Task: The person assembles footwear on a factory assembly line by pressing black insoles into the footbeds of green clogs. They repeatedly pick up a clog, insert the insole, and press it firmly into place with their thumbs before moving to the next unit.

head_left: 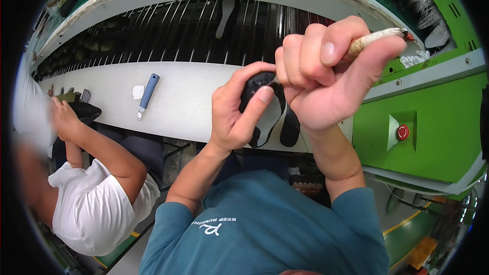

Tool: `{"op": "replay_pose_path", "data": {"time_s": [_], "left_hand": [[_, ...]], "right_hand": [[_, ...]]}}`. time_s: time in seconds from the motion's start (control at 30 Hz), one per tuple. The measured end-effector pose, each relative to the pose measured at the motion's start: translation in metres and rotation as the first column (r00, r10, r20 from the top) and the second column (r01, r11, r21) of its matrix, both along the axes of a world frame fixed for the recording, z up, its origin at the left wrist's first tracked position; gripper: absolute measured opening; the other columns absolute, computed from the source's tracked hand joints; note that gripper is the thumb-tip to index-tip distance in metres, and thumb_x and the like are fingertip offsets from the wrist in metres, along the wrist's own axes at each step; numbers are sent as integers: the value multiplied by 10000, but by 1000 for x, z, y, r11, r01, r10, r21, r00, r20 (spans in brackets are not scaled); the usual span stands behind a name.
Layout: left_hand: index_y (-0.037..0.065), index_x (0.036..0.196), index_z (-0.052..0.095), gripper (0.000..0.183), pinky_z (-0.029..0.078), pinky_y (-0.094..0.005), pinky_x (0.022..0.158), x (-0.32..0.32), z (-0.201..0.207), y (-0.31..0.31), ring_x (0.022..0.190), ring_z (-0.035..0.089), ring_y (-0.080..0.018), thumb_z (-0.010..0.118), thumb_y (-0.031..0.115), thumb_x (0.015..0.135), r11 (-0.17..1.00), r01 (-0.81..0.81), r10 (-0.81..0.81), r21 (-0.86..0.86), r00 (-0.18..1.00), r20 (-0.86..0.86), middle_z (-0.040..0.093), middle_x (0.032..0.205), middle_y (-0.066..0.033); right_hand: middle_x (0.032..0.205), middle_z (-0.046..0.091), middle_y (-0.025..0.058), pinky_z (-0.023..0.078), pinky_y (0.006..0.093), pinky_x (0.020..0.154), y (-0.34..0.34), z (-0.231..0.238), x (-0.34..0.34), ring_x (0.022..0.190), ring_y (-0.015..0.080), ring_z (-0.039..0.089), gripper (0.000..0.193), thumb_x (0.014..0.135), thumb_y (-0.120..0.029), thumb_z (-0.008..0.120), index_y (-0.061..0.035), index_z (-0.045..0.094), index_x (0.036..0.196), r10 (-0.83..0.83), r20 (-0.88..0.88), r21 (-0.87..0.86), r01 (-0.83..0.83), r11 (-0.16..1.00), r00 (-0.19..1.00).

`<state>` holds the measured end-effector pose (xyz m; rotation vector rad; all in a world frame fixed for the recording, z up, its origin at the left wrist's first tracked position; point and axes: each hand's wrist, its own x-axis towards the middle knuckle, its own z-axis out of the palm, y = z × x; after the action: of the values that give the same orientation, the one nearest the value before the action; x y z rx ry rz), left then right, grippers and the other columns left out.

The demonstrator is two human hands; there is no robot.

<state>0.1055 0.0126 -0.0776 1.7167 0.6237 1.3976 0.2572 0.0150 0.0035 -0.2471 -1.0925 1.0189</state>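
A slim blue-handled tool (149,91) and white wad (138,92) lie left on the white worktop (188,99), edged beyond by dark metal bars (168,33), rightward by a green metal machine (433,137); white surface separates tool from left hand (235,106), fingers curled round a black, grey-faced piece (271,112) above the near side; right hand (326,71) clenched round a pale wrapped stick (374,39)

Two people (265,219), one cream-handled tool (374,39), one blue-handled tool (148,91)

I'm seeing white lettering (227,219) running across the chest of the wearer's teal T-shirt (285,229), near six o'clock, and a small white emblem (211,230) is sitting right beside it. Over at three o'clock, a round red push-button (403,132) is showing pale curved marks on its face.
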Motion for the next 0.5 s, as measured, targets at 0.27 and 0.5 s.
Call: {"op": "replay_pose_path", "data": {"time_s": [0.27, 0.5], "left_hand": [[-35, 1403, 657, 346, 480, -243, 713, 3, -1, -2, 777, 589, -91, 686, 103, 1087, 998, 56, -55, -26, 998, 34, 703, 946, -45], [-12, 1444, 630, 363, 484, -259, 698, 3, -6, -6, 768, 605, -90, 668, 112, 1105, 996, 74, -74, 46, 997, 5, 717, 955, -46]], "right_hand": [[620, 347, -64, 257, 280, 468, -3, -3, 11, 500, 86, 224, 732, 1111, -802, 226, -149, 531, 981, 84, -15, 116, -82, 990, 996], [632, 351, -72, 246, 276, 478, -6, 2, 14, 523, 91, 235, 746, 1105, -814, 239, -155, 564, 975, 183, -60, 132, -174, 976, 981]]}}
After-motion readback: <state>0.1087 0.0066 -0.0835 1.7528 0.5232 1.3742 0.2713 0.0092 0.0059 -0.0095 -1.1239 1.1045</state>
